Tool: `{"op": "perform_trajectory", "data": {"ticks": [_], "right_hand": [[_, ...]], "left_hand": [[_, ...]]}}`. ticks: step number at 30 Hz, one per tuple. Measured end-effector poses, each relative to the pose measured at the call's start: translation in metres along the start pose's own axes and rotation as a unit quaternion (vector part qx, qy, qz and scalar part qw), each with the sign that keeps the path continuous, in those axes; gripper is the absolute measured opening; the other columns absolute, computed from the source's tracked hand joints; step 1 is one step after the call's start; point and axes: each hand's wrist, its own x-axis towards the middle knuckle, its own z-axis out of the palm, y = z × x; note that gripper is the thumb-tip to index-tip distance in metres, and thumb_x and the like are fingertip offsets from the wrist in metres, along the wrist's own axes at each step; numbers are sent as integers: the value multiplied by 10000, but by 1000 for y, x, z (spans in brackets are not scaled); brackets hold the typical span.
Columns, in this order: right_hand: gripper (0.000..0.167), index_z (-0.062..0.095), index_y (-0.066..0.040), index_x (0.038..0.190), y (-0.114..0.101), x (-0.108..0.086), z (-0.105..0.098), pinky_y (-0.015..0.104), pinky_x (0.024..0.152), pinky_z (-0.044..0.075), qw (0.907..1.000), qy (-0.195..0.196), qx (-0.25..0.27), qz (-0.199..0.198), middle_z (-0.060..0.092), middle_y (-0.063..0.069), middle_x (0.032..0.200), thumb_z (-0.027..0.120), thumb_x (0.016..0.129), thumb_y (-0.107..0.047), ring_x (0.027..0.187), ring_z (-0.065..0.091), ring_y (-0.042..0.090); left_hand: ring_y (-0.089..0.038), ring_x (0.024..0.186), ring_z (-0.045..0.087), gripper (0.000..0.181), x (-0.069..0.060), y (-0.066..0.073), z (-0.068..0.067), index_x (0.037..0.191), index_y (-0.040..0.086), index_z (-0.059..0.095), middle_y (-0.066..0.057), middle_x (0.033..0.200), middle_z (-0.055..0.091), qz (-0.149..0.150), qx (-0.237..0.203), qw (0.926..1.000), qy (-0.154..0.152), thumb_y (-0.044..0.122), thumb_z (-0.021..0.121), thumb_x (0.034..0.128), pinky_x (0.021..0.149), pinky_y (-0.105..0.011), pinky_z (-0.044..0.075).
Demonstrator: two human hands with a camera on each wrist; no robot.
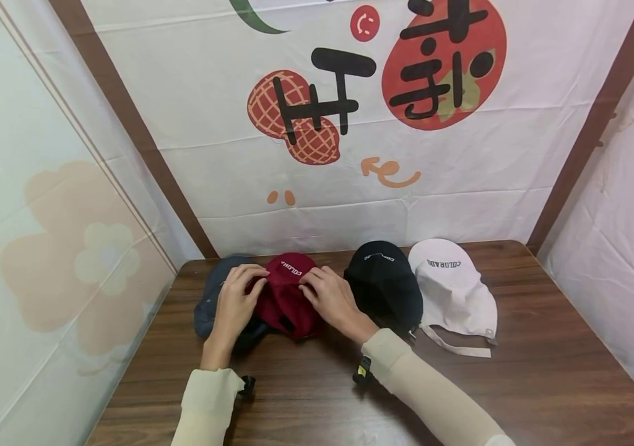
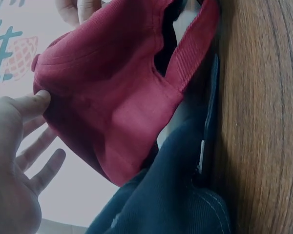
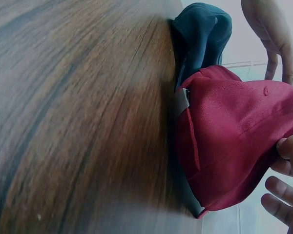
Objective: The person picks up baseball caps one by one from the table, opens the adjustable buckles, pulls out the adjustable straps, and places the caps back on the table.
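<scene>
Sleeves [image 1: 205, 402]: pale, pushed back from both wrists, over the near part of the table [image 1: 306, 409].
Wrist cameras [image 1: 247, 385]: small and dark, one below each hand; the right one shows a yellow patch.
Table: brown wood grain, with four caps in a row toward its far edge.
Left hand [image 1: 237, 291]: pinches the left side of the red cap, thumb on the near face.
Right hand [image 1: 328, 294]: pinches the right side of the same cap, thumb likewise on the near face, the other fingers spread.
Red cap [image 1: 283, 300]: between the hands, overlapping the blue cap; white letters partly covered by fingers. Whether it rests on the table, I cannot tell.
Blue cap [image 1: 213, 288]: leftmost, partly behind the left hand.
Black cap [image 1: 384, 285]: right of the right hand, overlapping the white cap's edge.
White cap [image 1: 447, 279]: rightmost, lettered COLORADO, its strap [image 1: 459, 350] loose on the table.
Backdrop [image 1: 317, 217]: white cloth printed with red peanuts and black characters.
</scene>
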Motion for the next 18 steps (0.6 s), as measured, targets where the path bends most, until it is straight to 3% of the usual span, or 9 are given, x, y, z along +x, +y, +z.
{"op": "perform_trajectory", "data": {"ticks": [13, 18], "right_hand": [[79, 803, -214, 1040, 5, 0, -13, 273, 798, 594, 9997, 215, 35, -63, 765, -86, 1044, 744, 1018, -261, 947, 660, 114], [85, 808, -212, 1046, 5, -1, -20, 287, 806, 605, 9996, 219, 193, 21, 764, -73, 1043, 750, 1014, -265, 953, 666, 120]], "left_hand": [[-295, 1128, 680, 126, 4, 10, 2, 1065, 80, 790, -93, 1140, 749, 45, -195, 9998, 49, 25, 776, 952, 1000, -443, 505], [-274, 1140, 681, 122, 5, 13, 1, 1071, 93, 794, -87, 1152, 731, -19, -252, 9997, 38, 42, 770, 963, 1009, -369, 507]]}}
